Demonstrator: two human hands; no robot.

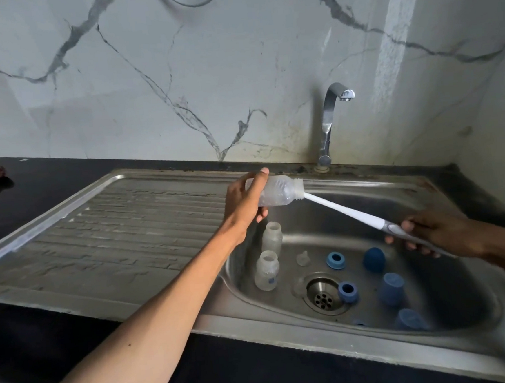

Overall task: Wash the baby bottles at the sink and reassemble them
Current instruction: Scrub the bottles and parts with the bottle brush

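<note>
At frame centre, the left hand (247,199) wraps its grip round the base of a clear bottle (278,191), held sideways over the sink (427,195). It looks light, stiff and wet-slick, so the body is the safest hold. Right of it, the right hand (442,234) pinches the grey handle of a brush (352,210) entering the neck. A small blue mark on a lower bottle (266,270) is unreadable.
</note>
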